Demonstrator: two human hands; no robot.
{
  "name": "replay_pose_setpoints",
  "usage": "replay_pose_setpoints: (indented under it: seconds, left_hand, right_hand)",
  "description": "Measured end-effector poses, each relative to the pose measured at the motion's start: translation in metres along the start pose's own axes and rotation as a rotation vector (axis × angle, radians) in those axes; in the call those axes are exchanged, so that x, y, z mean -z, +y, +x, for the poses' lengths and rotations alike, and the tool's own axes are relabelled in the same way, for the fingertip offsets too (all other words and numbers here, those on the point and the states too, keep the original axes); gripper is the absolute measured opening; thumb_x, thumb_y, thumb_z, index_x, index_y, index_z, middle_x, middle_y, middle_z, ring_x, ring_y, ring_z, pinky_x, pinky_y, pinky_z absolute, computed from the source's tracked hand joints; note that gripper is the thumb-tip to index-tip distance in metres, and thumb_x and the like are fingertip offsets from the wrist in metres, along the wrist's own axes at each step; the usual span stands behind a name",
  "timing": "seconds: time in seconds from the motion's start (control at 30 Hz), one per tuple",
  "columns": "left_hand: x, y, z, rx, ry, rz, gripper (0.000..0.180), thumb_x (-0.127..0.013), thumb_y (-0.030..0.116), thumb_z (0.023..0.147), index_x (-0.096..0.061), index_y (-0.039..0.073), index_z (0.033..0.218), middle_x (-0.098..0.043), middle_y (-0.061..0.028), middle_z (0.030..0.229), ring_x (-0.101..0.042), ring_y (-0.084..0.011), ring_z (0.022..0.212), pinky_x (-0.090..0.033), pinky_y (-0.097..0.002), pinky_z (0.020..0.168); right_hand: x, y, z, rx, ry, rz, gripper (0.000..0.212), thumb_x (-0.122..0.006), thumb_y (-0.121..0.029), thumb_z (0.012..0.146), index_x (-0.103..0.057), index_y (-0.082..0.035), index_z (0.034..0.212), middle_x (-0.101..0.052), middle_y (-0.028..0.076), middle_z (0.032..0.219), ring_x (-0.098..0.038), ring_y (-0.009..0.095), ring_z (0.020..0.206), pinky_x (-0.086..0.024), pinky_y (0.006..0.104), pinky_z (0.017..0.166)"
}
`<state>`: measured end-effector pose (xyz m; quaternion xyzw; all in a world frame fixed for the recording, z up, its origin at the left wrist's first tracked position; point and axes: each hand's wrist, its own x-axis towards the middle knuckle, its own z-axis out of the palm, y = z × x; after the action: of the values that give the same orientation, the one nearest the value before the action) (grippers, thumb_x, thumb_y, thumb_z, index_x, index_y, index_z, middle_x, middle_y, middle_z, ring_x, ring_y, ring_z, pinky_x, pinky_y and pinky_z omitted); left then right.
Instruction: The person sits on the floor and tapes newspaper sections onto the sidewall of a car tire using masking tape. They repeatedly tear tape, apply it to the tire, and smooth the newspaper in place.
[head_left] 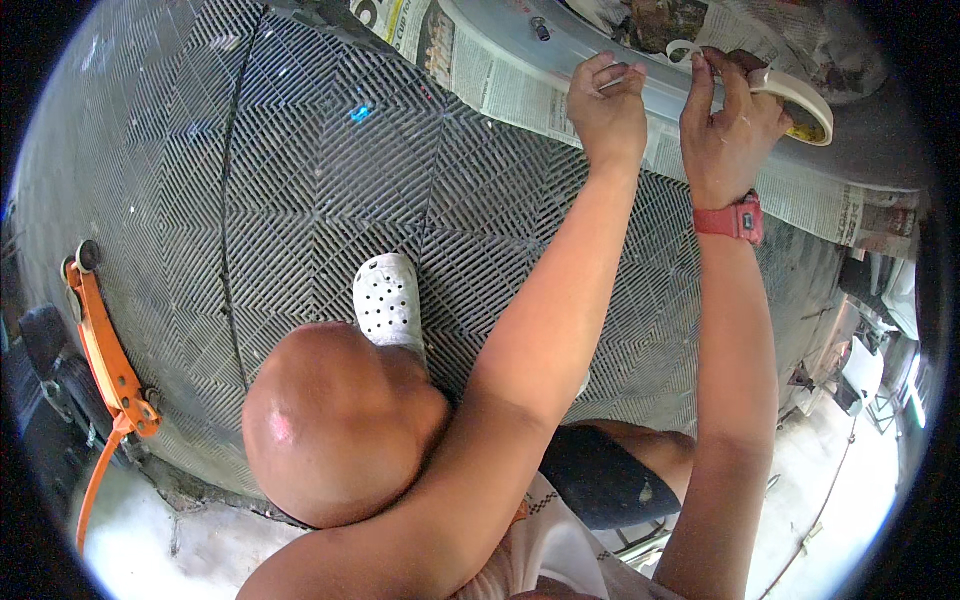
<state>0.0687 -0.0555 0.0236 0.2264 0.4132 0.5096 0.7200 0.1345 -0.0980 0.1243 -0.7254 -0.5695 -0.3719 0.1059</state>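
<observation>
A roll of masking tape (818, 103) is held in my right hand (735, 130), resting against the outer side of its fingers. The thumb and forefinger of that hand pinch a curled loose end of tape (679, 46). My left hand (608, 120) is beside it at the panel's edge, its fingers loosely bent and a little apart, with nothing visible in them. Both hands are over a curved grey-blue panel (500, 30), which looks like a vehicle body part. Newspaper sheets (505, 97) run along its near edge. A red watch (735, 219) is on my right wrist.
Dark ribbed mat tiles (320, 170) cover the floor. An orange floor jack (106, 350) stands at the left. My white perforated clog (388, 300) and bent knee (335, 425) are below the panel. More newspaper (765, 38) lies beyond it, and a small metal fitting (541, 29) sits on it.
</observation>
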Motion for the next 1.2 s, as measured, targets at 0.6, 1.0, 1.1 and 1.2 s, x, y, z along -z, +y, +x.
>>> replay_pose_setpoints:
  seconds: [0.6, 1.0, 1.1, 1.2]
  left_hand:
    - [-0.017, 0.001, 0.062, -0.245, 0.115, 0.343, 0.019, -0.080, 0.014, 0.099, -0.075, -0.002, 0.091, -0.079, -0.0104, 0.093, -0.074, -0.0187, 0.083, -0.057, -0.0317, 0.076]
    - [0.004, -0.006, 0.024, 0.240, -0.262, -0.592, 0.036, -0.065, 0.021, 0.112, -0.055, 0.010, 0.144, -0.067, -0.0071, 0.137, -0.066, -0.0200, 0.122, -0.055, -0.0352, 0.104]
    - [0.005, -0.008, 0.036, 0.234, -0.218, -0.562, 0.034, -0.068, 0.019, 0.110, -0.059, 0.009, 0.140, -0.070, -0.0059, 0.133, -0.068, -0.0194, 0.117, -0.056, -0.0352, 0.101]
    - [0.000, -0.012, 0.049, 0.245, -0.169, -0.521, 0.034, -0.074, 0.017, 0.105, -0.064, 0.005, 0.135, -0.074, -0.0069, 0.126, -0.071, -0.0208, 0.111, -0.058, -0.0366, 0.097]
  right_hand:
    - [0.007, -0.033, 0.033, 0.111, -0.140, 0.176, 0.020, -0.083, -0.024, 0.085, -0.078, -0.008, 0.096, -0.072, 0.022, 0.089, -0.068, 0.045, 0.094, -0.051, 0.0559, 0.087]
    - [-0.036, -0.037, 0.030, 0.116, -0.127, 0.015, 0.024, -0.073, -0.029, 0.090, -0.079, -0.011, 0.104, -0.069, 0.023, 0.112, -0.063, 0.047, 0.114, -0.045, 0.0636, 0.100]
    - [-0.039, -0.041, 0.035, 0.121, -0.122, 0.031, 0.024, -0.072, -0.028, 0.089, -0.078, -0.011, 0.104, -0.069, 0.022, 0.111, -0.062, 0.046, 0.113, -0.045, 0.0631, 0.099]
    - [-0.040, -0.039, 0.036, 0.124, -0.128, 0.042, 0.024, -0.073, -0.028, 0.087, -0.078, -0.010, 0.103, -0.068, 0.023, 0.110, -0.063, 0.046, 0.110, -0.045, 0.0619, 0.098]
